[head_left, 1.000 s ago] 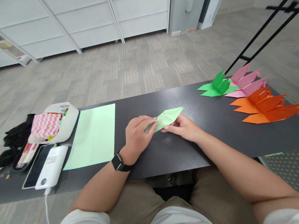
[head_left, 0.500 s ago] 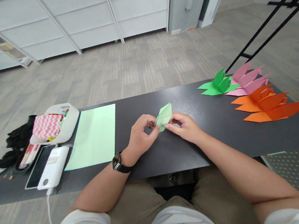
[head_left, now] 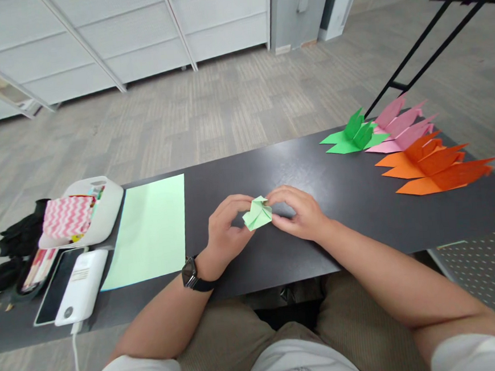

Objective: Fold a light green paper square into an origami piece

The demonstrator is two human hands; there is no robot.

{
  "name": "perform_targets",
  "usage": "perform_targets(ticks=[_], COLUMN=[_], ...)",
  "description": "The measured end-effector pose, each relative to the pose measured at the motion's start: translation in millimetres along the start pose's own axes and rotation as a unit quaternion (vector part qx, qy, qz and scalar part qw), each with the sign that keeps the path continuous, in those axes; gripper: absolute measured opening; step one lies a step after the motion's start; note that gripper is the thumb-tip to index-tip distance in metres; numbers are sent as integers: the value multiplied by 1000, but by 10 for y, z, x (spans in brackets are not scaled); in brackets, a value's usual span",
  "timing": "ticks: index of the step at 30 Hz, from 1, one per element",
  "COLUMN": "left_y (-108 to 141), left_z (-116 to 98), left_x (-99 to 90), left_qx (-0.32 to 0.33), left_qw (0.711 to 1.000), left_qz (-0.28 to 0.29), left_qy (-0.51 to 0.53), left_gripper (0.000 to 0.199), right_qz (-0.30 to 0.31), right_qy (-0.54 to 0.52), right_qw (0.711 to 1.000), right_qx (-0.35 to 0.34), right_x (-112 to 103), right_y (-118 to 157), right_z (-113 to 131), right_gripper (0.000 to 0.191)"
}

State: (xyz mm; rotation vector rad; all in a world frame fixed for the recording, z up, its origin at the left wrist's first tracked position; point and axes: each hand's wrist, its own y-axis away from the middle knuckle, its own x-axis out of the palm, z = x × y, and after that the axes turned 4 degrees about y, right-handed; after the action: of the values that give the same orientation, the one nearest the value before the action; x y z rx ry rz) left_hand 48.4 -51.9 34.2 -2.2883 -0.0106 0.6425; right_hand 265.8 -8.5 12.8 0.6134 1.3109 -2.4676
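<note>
A small folded light green paper (head_left: 258, 213) is held above the dark table (head_left: 297, 164), between my two hands. My left hand (head_left: 229, 227) grips its left side with thumb and fingers. From the other side, my right hand (head_left: 299, 213) pinches its right edge. Left of my hands lies a flat light green sheet (head_left: 150, 227). Toward the right end of the table stand folded paper pieces: a green one (head_left: 357, 134), pink ones (head_left: 403, 124) and orange ones (head_left: 434, 165).
At the left are a white basket (head_left: 108, 213) with a pink zigzag pouch (head_left: 67, 217), a white power bank (head_left: 82, 287) with a cable, a phone (head_left: 56, 292) and black cloth (head_left: 22, 229). Black metal legs (head_left: 428, 40) rise beyond the table's right end.
The folded paper has been turned between my hands and now looks more compact, with its lower folds toward me. The whole view has shifted slightly.
</note>
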Motion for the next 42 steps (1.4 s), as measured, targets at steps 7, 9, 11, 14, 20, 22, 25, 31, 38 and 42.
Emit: perform_targets(ticks=[7,9,11,14,20,22,25,31,38,42], left_y=[17,32,40,35,7,5,7,11,60,115], left_z=[8,29,45,51,10,1,4,4,7,46], left_x=[18,28,36,40,16,11,17,41,38,77], left_qx=[18,15,17,21,-8,-5,11,29,-88,-181], left_qw=[1000,1000,1000,1000,999,999,998,999,994,976], left_qz=[-3,-2,-1,-1,35,44,48,44,54,45], left_qy=[-12,-9,-2,0,15,22,31,7,27,114], left_gripper=[11,13,14,11,12,13,13,10,14,23], right_qz=[-20,-2,7,9,6,9,23,34,3,21], right_qy=[5,15,22,32,31,22,2,-49,-69,-114], right_qw=[1000,1000,1000,999,998,998,999,998,996,988], right_qx=[-1,-14,-22,-30,-53,-52,-44,-16,53,98], right_x=[14,4,-5,-16,-38,-44,-47,-29,-36,-25], right_y=[20,13,6,-5,-38,-48,-52,-36,-50,-47], right_z=[-21,-16,-9,0,17,23,29,30,14,20], right_gripper=[26,22,19,18,20,21,21,17,16,6])
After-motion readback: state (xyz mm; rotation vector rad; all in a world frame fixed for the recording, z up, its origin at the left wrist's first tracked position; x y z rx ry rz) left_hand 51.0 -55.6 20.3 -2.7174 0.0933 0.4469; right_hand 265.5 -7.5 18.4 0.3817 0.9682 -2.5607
